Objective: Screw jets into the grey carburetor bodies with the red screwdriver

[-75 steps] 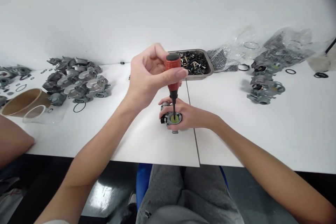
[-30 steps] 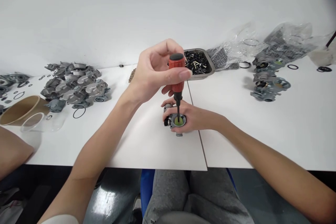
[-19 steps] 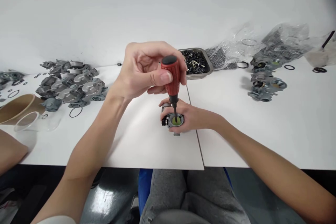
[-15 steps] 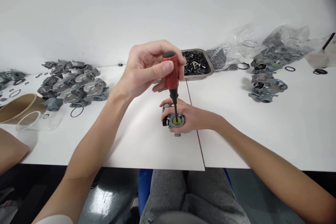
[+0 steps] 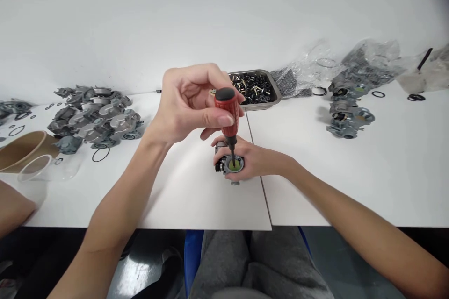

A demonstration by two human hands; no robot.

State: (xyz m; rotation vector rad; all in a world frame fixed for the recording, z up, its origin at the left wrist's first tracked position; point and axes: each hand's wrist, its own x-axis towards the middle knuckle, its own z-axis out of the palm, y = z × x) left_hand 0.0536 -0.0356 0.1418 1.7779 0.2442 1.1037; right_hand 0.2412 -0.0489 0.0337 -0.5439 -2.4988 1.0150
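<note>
My left hand point(image 5: 191, 107) is closed around the red handle of a screwdriver point(image 5: 228, 114) with a black cap. Its shaft points down into the round bore of a small grey metal carburetor point(image 5: 226, 167), and the tip meets the yellow-green disc point(image 5: 234, 165) inside. A small brass-coloured piece point(image 5: 212, 92) shows by the left fingers; what it is I cannot make out. My right hand point(image 5: 250, 159) wraps the carburetor from the right and steadies it on the white table point(image 5: 203, 196). Its fingers hide part of the body.
Many grey carburetors point(image 5: 94, 119) are piled at left, beside a brown tub point(image 5: 30, 149) and a clear cup point(image 5: 45, 168). Behind my hands is a metal tray point(image 5: 277, 98) of small black and brass parts. More carburetors point(image 5: 347, 117) and plastic bags point(image 5: 372, 58) lie right. Another person's arm point(image 5: 14, 208) enters at left.
My left hand has come slightly lower, and the screwdriver's handle tips a little more to the left. The tip stays in the bore. The whole view has shifted slightly.
</note>
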